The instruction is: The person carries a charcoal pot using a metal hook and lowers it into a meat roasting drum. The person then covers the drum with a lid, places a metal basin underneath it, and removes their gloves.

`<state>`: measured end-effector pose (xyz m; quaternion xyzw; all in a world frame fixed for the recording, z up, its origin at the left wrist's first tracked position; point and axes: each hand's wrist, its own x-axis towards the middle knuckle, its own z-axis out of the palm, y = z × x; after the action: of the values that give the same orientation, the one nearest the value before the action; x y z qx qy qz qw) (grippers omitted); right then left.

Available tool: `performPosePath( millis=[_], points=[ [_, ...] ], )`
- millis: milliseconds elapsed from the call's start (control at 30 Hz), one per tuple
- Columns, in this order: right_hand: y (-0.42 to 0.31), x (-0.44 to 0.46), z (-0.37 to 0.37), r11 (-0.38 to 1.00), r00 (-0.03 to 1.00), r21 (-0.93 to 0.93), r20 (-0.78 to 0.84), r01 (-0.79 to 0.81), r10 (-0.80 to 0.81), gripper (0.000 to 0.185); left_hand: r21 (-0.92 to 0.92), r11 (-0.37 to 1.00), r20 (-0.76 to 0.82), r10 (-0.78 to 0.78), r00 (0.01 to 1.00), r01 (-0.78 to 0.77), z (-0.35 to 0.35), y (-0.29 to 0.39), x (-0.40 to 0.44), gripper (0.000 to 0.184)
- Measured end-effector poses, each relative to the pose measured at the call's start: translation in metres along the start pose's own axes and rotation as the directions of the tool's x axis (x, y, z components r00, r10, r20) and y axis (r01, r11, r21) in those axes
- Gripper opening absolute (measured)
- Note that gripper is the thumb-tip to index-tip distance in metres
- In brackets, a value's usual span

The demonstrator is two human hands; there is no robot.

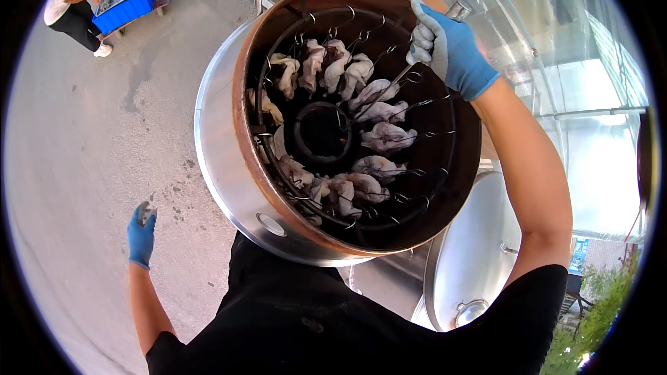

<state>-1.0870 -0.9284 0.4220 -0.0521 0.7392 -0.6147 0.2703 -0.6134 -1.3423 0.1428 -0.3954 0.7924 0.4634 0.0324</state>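
Gripping a metal rod (458, 10), the gloved right hand (442, 45) is over the far-right rim of the round oven (215, 111), the rod slanting down toward the oven's middle. Pale birds (389, 137) hang on hooks inside the oven, nearer this hand; the left hand (141, 236), loosely curled and seemingly bare of any load, is well apart, left of the oven.

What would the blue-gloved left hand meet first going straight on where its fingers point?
Likely nothing near: the left hand has a free-looking way over grey, dark-stained ground, beside the round silver metal drum. Far ahead, possibly the blue rectangular crate; depth is unclear.
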Motion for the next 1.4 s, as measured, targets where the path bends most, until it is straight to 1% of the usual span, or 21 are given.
performPosePath(
  millis=[33,100,167,233,300,367,433,467,533,600,667,700,767,900,967,1033,1100,1133,1267,1300,1400],
  points=[
    [0.005,0.000,-0.002,1.000,1.000,-0.001,-0.003,-0.008,0.008,0.048,0.013,0.999,0.031,0.050,0.998,-0.050,0.007,-0.062,-0.002,0.039],
    [0.011,0.001,-0.005,0.999,1.000,0.048,-0.012,-0.014,0.014,0.045,0.004,0.975,0.162,-0.218,0.962,0.220,0.014,-0.123,-0.027,0.030],
    [0.015,0.000,-0.008,0.997,0.999,0.076,-0.033,-0.022,0.024,0.044,-0.195,0.859,0.228,-0.430,0.873,0.474,0.026,-0.205,-0.052,0.025],
    [0.013,0.004,-0.010,0.995,0.999,0.102,-0.047,-0.023,0.028,0.043,-0.248,0.661,0.313,-0.638,0.704,0.709,0.028,-0.232,-0.080,0.022],
    [0.007,0.002,-0.010,0.995,0.997,0.098,-0.077,0.005,0.002,0.043,-0.230,0.550,0.341,-0.727,0.596,0.803,0.030,-0.241,-0.105,0.026],
    [0.005,0.003,-0.012,0.993,0.996,0.115,-0.088,0.019,-0.009,0.041,-0.218,0.518,0.367,-0.742,0.561,0.827,0.033,-0.247,-0.120,0.029],
    [-0.006,-0.001,-0.011,0.975,0.999,0.215,0.008,-0.046,0.045,0.041,-0.247,0.513,0.395,-0.721,0.569,0.822,0.033,-0.250,-0.124,0.029],
    [-0.007,-0.006,-0.006,0.989,0.992,0.147,-0.125,-0.005,0.023,0.045,-0.248,0.515,0.398,-0.718,0.571,0.820,0.037,-0.250,-0.124,0.029],
    [-0.011,-0.012,0.003,0.991,0.991,0.132,-0.132,-0.001,0.019,0.046,-0.286,0.485,0.373,-0.738,0.562,0.826,0.036,-0.245,-0.122,0.028],
    [-0.014,-0.011,0.008,0.992,0.991,0.122,-0.137,0.010,0.006,0.047,-0.301,0.488,0.374,-0.731,0.572,0.820,0.036,-0.262,-0.117,0.029],
    [-0.012,-0.013,0.010,0.996,0.986,0.090,-0.167,-0.007,0.022,0.055,-0.296,0.474,0.387,-0.734,0.558,0.829,0.034,-0.272,-0.123,0.030],
    [-0.012,-0.009,0.012,0.996,0.986,0.091,-0.164,-0.001,0.016,0.055,-0.290,0.493,0.378,-0.728,0.572,0.820,0.034,-0.273,-0.115,0.030],
    [-0.003,-0.012,0.012,0.997,0.985,0.079,-0.173,-0.005,0.018,0.054,-0.252,0.495,0.379,-0.740,0.555,0.832,0.027,-0.277,-0.126,0.031],
    [0.011,-0.003,0.011,0.997,0.982,0.079,-0.186,-0.009,0.024,0.052,-0.320,0.458,0.360,-0.752,0.553,0.830,0.029,-0.275,-0.119,0.032],
    [0.023,0.002,0.006,0.993,0.998,0.116,-0.067,-0.010,0.018,0.045,-0.287,0.456,0.340,-0.773,0.535,0.842,0.024,-0.276,-0.125,0.033],
    [0.032,0.006,0.011,0.995,0.996,0.097,-0.088,0.001,0.007,0.041,-0.283,0.456,0.339,-0.776,0.533,0.844,0.022,-0.282,-0.128,0.033],
    [0.047,0.015,0.008,0.989,0.995,0.147,-0.085,-0.029,0.041,0.038,-0.283,0.455,0.335,-0.778,0.531,0.844,0.017,-0.286,-0.132,0.033],
    [0.053,0.016,0.010,0.992,0.994,0.129,-0.108,-0.012,0.026,0.037,-0.296,0.430,0.334,-0.790,0.514,0.853,0.016,-0.286,-0.133,0.031],
    [0.080,0.025,0.012,0.989,0.991,0.146,-0.128,-0.027,0.046,0.037,-0.312,0.388,0.334,-0.810,0.482,0.867,0.014,-0.290,-0.143,0.028],
    [0.086,0.026,0.016,0.997,0.985,0.063,-0.163,-0.053,0.062,0.038,-0.309,0.390,0.337,-0.808,0.483,0.868,0.014,-0.290,-0.146,0.028],
    [0.099,0.030,0.023,0.993,0.980,0.097,-0.182,-0.064,0.081,0.039,-0.300,0.380,0.330,-0.819,0.469,0.875,0.008,-0.289,-0.156,0.027]
  ],
)
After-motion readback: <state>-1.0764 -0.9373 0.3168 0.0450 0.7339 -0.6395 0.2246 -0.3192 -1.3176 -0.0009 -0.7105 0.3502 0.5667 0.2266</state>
